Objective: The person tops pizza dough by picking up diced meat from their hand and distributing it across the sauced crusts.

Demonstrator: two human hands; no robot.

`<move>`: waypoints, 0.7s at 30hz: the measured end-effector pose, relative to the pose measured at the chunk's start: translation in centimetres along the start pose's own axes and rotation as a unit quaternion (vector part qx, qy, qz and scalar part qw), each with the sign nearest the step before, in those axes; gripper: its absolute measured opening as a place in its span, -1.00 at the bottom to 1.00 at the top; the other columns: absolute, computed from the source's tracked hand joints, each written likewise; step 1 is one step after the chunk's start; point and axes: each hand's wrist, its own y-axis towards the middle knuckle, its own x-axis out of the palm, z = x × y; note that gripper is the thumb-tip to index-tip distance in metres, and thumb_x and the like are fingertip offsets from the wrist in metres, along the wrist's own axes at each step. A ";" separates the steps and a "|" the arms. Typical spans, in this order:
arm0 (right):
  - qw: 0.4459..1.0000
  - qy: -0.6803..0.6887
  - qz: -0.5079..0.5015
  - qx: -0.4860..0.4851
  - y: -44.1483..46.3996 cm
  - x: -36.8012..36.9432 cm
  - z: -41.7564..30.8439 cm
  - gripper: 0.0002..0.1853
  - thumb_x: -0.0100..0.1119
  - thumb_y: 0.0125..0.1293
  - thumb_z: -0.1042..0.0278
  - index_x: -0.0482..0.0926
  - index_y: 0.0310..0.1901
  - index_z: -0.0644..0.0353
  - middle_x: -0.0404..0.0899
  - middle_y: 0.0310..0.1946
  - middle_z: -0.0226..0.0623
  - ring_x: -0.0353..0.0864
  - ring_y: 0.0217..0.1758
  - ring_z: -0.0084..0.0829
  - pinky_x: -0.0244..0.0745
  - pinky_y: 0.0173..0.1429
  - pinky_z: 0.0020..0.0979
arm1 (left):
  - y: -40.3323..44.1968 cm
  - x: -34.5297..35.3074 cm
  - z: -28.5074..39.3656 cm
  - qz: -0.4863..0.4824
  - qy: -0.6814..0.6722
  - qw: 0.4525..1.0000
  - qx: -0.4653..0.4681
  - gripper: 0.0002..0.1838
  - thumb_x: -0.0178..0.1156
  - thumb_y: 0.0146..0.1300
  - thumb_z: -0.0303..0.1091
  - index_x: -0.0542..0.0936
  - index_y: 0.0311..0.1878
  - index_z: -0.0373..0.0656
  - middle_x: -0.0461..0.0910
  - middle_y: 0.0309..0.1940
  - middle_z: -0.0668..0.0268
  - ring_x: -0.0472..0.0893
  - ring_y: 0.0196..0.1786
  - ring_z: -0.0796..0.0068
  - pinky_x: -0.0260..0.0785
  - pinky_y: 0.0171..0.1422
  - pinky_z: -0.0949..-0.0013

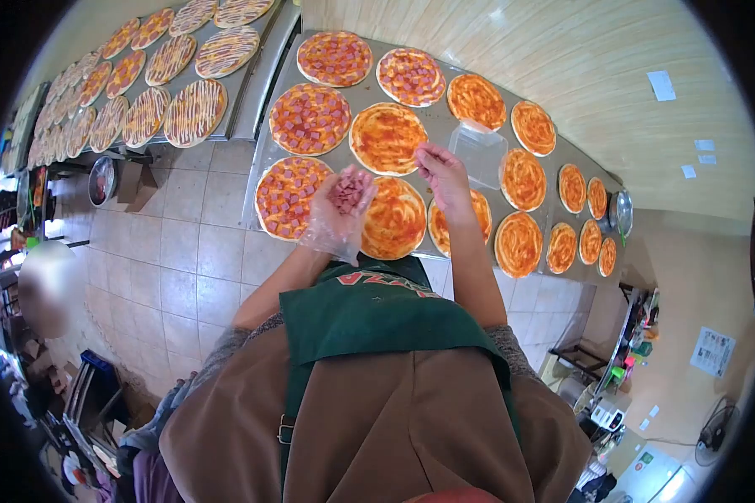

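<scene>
Diced pink meat point(346, 194) lies in my left hand point(337, 216), which is cupped palm up inside a clear plastic glove. That hand is over the near edge of the metal table, between a meat-topped pizza point(287, 194) and a sauced base point(392, 220). My right hand point(442, 174) has its fingers pinched together at the right edge of another sauced base point(386, 138); what they hold is too small to make out. Just right of it a clear plastic container point(480, 156) rests on the table.
More sauced bases point(524, 179) line the metal table point(323, 158) to the right, where a metal bowl point(622, 211) stands at the far end. Striped pizzas point(195, 113) cover a second table at upper left. A cardboard box point(137, 186) is on the floor.
</scene>
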 end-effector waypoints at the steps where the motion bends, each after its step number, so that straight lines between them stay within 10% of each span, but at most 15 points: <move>1: 1.000 -0.023 0.014 0.013 0.2 -0.2 0.8 -0.75 0.36 0.31 0.46 0.63 -0.01 0.29 0.72 -0.18 -0.27 0.70 -0.21 -0.51 0.57 -0.12 -0.55 | -0.5 -0.3 0.8 0.026 -0.013 1.000 0.001 -0.74 0.07 0.43 -0.26 0.57 -0.02 -0.24 0.65 -0.08 0.11 0.66 0.07 0.17 0.54 0.29 0.05; 21: 0.809 -0.566 0.131 -0.090 6.1 -1.2 10.0 -0.87 0.41 0.16 0.35 0.73 -0.28 0.16 0.74 -0.37 -0.24 0.73 -0.28 -0.23 0.58 -0.13 -0.26 | 2.6 -3.7 1.7 0.003 -0.044 0.998 -0.049 -0.66 -0.02 0.49 -0.21 0.53 0.08 -0.29 0.60 0.00 0.08 0.61 0.16 0.14 0.50 0.36 0.06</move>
